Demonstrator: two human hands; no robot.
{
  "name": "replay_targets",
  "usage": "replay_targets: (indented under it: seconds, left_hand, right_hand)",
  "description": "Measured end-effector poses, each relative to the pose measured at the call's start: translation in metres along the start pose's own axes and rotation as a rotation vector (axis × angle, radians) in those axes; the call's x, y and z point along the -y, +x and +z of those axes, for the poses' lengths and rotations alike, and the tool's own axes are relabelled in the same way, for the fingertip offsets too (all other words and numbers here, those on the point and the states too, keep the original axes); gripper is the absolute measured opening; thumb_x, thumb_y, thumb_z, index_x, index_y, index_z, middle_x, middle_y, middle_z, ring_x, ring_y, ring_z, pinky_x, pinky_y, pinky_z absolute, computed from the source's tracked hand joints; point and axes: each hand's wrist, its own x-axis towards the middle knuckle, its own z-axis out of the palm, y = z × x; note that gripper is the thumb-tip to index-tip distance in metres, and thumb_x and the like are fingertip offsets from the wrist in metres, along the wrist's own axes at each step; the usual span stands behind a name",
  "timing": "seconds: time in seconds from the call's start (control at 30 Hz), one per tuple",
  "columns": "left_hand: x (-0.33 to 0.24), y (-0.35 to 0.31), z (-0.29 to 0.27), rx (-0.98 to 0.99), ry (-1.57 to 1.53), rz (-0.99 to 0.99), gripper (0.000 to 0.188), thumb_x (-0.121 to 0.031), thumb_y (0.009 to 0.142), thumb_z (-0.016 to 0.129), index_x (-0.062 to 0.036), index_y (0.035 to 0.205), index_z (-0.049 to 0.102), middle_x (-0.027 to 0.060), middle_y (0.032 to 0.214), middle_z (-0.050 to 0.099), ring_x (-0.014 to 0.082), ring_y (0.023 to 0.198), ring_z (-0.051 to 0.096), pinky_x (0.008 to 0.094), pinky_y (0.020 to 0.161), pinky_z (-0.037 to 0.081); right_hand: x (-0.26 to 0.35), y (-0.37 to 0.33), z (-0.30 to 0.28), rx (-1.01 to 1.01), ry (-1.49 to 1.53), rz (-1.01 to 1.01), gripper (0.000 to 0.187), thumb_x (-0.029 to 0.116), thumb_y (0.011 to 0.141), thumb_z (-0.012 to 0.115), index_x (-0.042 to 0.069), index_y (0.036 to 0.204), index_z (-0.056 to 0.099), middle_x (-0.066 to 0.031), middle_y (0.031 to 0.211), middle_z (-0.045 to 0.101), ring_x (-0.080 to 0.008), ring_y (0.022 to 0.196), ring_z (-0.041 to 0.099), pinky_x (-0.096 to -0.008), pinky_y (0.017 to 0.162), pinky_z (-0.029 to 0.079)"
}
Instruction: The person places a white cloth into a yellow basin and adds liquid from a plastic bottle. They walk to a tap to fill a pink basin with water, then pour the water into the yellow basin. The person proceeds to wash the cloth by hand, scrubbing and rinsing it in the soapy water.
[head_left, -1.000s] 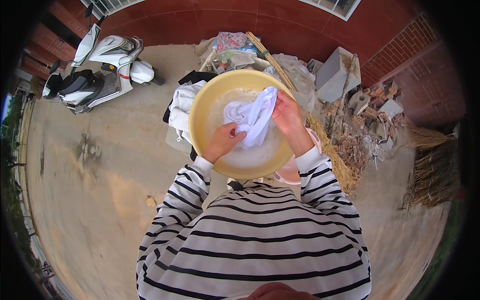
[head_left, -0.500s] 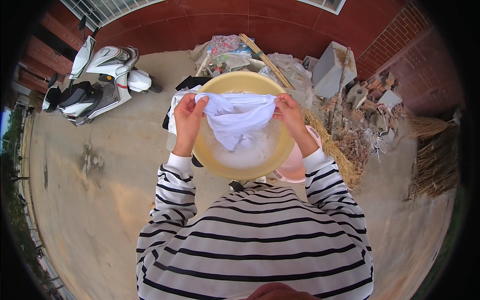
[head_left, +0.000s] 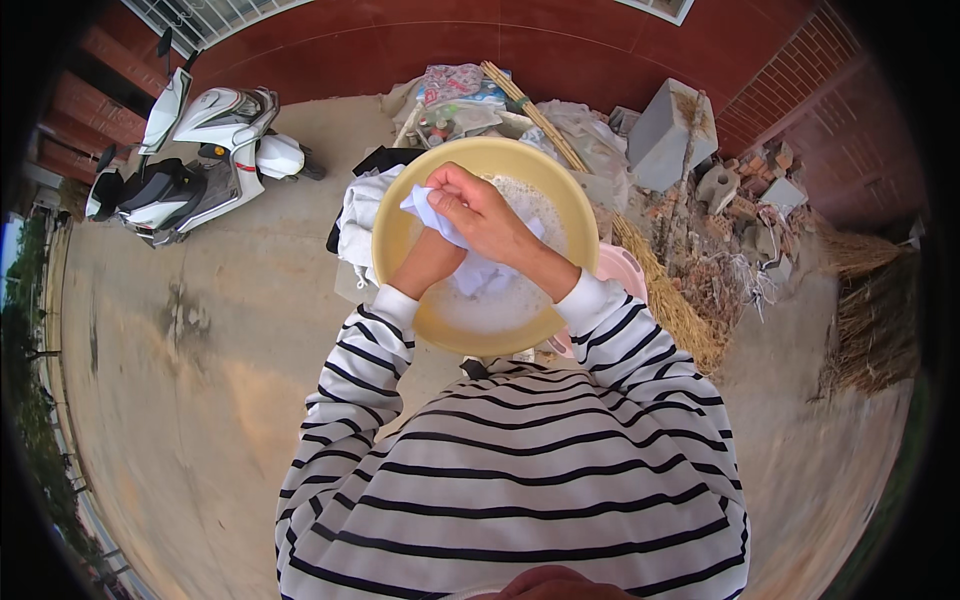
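A yellow round basin point(head_left: 583, 200) of soapy water stands in front of me. My right hand point(head_left: 482, 215) is closed on a bunched white cloth point(head_left: 432, 213) over the basin's left half, thumb on top. Below it, my left hand point(head_left: 428, 262) reaches up against the cloth; its fingers are hidden by the cloth and the right hand. More of the cloth hangs down among the suds point(head_left: 490, 312) beneath my wrists.
Pale and dark clothes point(head_left: 362, 215) lie left of the basin. A pink basin point(head_left: 622, 268) sits at its right, beside a straw broom point(head_left: 655, 280). Rubble point(head_left: 750, 190) and a grey block point(head_left: 670, 140) lie farther right. A white scooter point(head_left: 200, 165) is parked at the far left.
Both hands held the cloth stretched between them; now they have come together at the left, the right hand crossing over the left. The cloth is bunched there, with part hanging lower.
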Motion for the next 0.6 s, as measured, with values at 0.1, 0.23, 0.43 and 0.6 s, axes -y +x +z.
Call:
replay_targets:
  seconds: [0.1,0.23,0.43,0.6]
  left_hand:
    - [0.022,-0.003,-0.003,0.094,-0.076,0.068,0.040,-0.011,0.084,0.067,-0.0049,0.121,0.053,0.0133,0.123,0.054,0.0253,0.116,0.052,0.0389,0.094,0.044]
    - [0.033,-0.004,-0.022,0.193,-0.321,-0.092,0.059,-0.016,0.083,0.073,-0.0051,0.135,0.047,0.0111,0.134,0.051,0.0237,0.125,0.049,0.0362,0.103,0.040]
    - [0.014,-0.009,-0.043,0.059,-0.985,-0.356,0.058,-0.019,0.094,0.065,-0.0055,0.145,0.040,0.0086,0.143,0.048,0.0210,0.128,0.050,0.0365,0.107,0.041]
    - [0.028,-0.016,-0.039,0.065,-1.423,-0.476,0.052,-0.034,0.101,0.053,-0.0054,0.143,0.041,0.0085,0.141,0.051,0.0224,0.125,0.053,0.0383,0.106,0.045]
  right_hand:
    - [0.000,0.001,0.015,0.069,-0.118,-0.070,0.015,0.017,0.102,0.052,0.005,0.110,0.054,-0.0028,0.096,0.060,-0.0093,0.089,0.055,-0.0262,0.077,0.047]
    - [-0.013,0.010,-0.014,-0.055,-0.162,0.039,0.026,0.018,0.100,0.051,0.006,0.122,0.056,-0.0097,0.096,0.066,-0.0172,0.088,0.062,-0.0323,0.081,0.050]
    - [-0.125,-0.036,-0.094,-0.318,-0.535,0.417,0.040,0.026,0.094,0.059,0.002,0.126,0.059,-0.0125,0.091,0.069,-0.0235,0.080,0.064,-0.0347,0.077,0.051]
    - [-0.142,-0.039,-0.061,-0.264,0.021,0.559,0.037,0.032,0.094,0.058,-0.001,0.109,0.067,-0.0082,0.081,0.064,-0.0213,0.072,0.058,-0.0342,0.070,0.048]
